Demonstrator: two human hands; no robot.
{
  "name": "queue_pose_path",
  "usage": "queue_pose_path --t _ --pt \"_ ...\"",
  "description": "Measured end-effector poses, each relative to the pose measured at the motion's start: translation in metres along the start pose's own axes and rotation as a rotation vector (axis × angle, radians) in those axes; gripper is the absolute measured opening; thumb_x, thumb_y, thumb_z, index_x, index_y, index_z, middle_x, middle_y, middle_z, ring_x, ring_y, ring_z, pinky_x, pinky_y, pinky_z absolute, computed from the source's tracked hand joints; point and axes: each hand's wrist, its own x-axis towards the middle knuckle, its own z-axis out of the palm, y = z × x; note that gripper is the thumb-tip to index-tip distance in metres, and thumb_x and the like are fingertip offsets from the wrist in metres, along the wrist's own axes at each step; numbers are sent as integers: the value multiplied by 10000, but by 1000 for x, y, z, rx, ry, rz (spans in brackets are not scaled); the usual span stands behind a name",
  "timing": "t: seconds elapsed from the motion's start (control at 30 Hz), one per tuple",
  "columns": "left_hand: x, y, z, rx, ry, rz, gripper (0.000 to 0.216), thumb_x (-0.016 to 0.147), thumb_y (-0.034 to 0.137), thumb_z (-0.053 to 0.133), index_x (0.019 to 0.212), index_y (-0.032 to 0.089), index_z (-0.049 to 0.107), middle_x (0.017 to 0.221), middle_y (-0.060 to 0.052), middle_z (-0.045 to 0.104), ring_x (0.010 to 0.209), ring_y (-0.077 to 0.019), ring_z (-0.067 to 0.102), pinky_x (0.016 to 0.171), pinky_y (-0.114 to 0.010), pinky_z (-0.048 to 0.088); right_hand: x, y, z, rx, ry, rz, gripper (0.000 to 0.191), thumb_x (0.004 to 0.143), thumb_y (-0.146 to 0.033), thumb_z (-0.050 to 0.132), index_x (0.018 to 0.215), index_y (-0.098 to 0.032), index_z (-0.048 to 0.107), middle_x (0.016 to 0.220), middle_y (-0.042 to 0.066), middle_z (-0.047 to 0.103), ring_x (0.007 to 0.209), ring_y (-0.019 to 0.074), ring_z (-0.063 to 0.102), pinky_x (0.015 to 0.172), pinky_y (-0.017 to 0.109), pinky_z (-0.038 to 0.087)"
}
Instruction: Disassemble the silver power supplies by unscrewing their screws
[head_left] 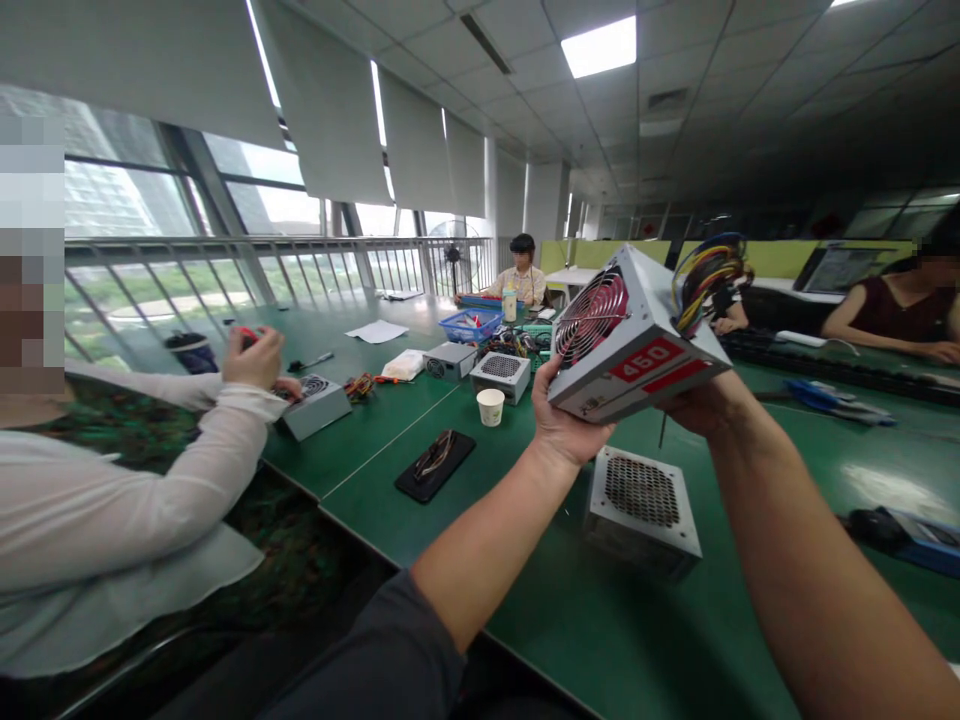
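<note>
Raised above the green table is a silver computer power supply (592,385), tilted, with a red fan behind a wire grille and a red "450" label. My left hand (562,425) grips its lower left corner, thumb up along the near edge. Under its right end is my right hand (701,405), its fingers mostly hidden behind the case. A bundle of coloured cables (709,280) sticks up from the back right. Directly below, a second power supply (645,500) stands on the table with its honeycomb vent facing up.
A black phone (435,466) with a bundle of thin cord on it and a paper cup (490,407) are left of centre. A co-worker's hands (259,360) work on another power supply (315,408) at left. Farther back are a blue basket (471,325) and more units.
</note>
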Motion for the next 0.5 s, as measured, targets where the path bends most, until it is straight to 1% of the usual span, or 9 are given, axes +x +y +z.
queue_pose_path --t 0.03,0.1,0.17,0.2,0.27,0.33,0.43,0.5 --pt "0 2 -1 14 14 36 474 836 582 580 1106 225 738 1028 -52 776 1016 -254 694 898 -396 531 2 4 1 11 5 25 297 720 -424 758 746 -231 533 513 -84 462 400 55 319 343 155 170" --pt "0 9 -3 45 37 100 472 839 579 573 1100 225 743 1042 -59 776 1057 -269 689 920 -415 535 4 10 4 34 9 78 304 701 -405 789 756 -219 555 529 -73 463 419 56 341 337 143 147" --pt "0 18 -5 80 49 163 469 847 577 564 1096 226 748 1051 -62 775 1079 -279 686 932 -430 542 2 14 7 36 -1 128 313 713 -430 807 786 -198 609 593 -35 538 462 66 413 329 133 157" --pt "0 23 -6 101 50 195 470 853 577 559 1102 226 748 1058 -63 775 1086 -281 685 937 -434 545 -1 15 9 34 -9 150 328 730 -457 806 817 -185 645 656 -5 593 492 71 451 326 128 172" --pt "0 35 -7 150 38 265 474 865 573 550 1131 228 738 1086 -65 770 1102 -279 682 949 -438 546 -10 15 13 22 -23 179 394 766 -522 786 918 -166 714 851 65 692 558 79 512 321 121 212" --pt "-1 49 -8 203 17 330 491 870 575 547 1172 227 717 1122 -73 760 1123 -279 675 962 -445 541 -25 13 15 -30 -20 174 464 798 -579 747 1032 -178 760 962 83 704 600 77 520 321 110 242" --pt "-2 74 -9 273 15 425 509 864 582 564 1198 221 695 1145 -87 748 1139 -289 663 966 -465 535 -53 14 9 -135 -31 146 441 790 -584 748 1079 -252 785 971 68 718 571 72 509 353 120 355" --pt "-3 94 -11 309 33 495 506 861 591 576 1184 220 693 1128 -92 745 1130 -300 661 953 -482 535 -73 20 -1 -251 -55 190 438 791 -599 727 1113 -309 789 819 61 711 502 99 516 357 168 432"
